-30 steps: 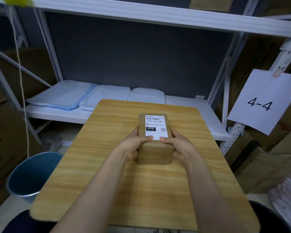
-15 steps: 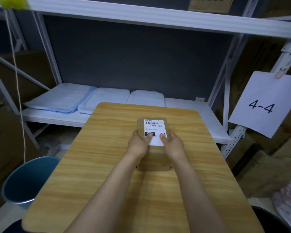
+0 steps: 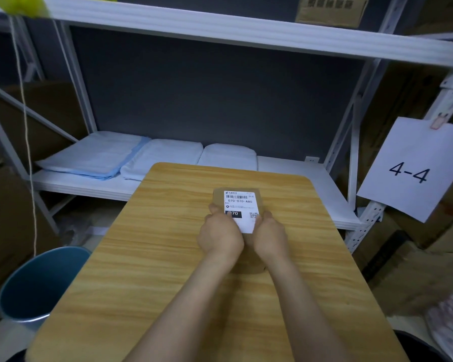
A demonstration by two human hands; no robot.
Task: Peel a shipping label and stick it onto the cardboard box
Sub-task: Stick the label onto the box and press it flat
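A small brown cardboard box (image 3: 217,195) stands on the wooden table (image 3: 152,257). A white shipping label (image 3: 239,205) with a barcode and a QR code lies flat on its top face. My left hand (image 3: 220,237) and my right hand (image 3: 270,237) rest on the near half of the box top, side by side. Both thumbs press on the label's lower part, the left near the black "070" patch, the right beside the QR code. The hands hide most of the box's near side.
A blue bin (image 3: 39,283) stands on the floor left of the table. Behind the table a white rack shelf (image 3: 298,176) holds folded pale cloths (image 3: 102,155). A "4-4" paper sign (image 3: 411,169) hangs at right, with cardboard boxes (image 3: 416,273) below it.
My hands left the box's sides, moved onto its top and slid forward, thumbs now pressing the label. The box stays on the table.
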